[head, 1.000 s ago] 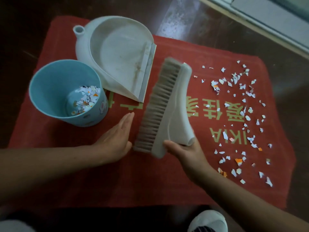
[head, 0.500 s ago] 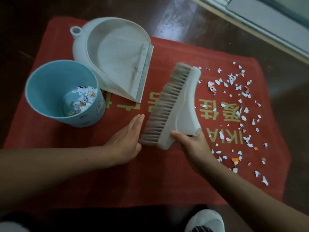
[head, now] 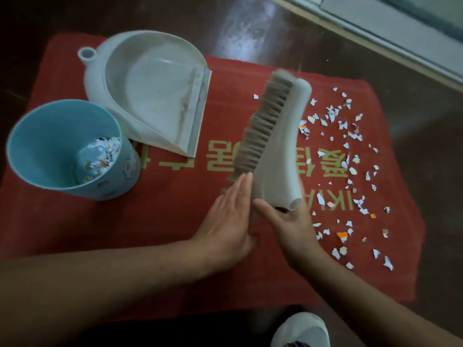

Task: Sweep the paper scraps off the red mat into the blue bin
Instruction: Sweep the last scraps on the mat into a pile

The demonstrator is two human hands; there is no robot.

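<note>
A red mat (head: 162, 229) with yellow lettering lies on the dark floor. Several white and orange paper scraps (head: 348, 156) are scattered over its right part. A white hand brush (head: 278, 144) with brown bristles is tilted above the mat's middle; my right hand (head: 290, 226) grips its hollow handle end. My left hand (head: 228, 221) is flat with straight fingers, its fingertips touching the bristles at the near end. A blue bin (head: 57, 149) stands on the mat at the left, with scraps at its bottom. The white dustpan (head: 150, 91) lies behind the bin.
Dark wooden floor (head: 413, 83) surrounds the mat. A pale door or window frame (head: 390, 28) runs across the top right corner. A white shoe (head: 300, 331) shows at the bottom edge, just below the mat.
The brush has moved right towards the scraps and turned more upright. My left hand followed it and now touches the bristles, where before it lay apart on the mat.
</note>
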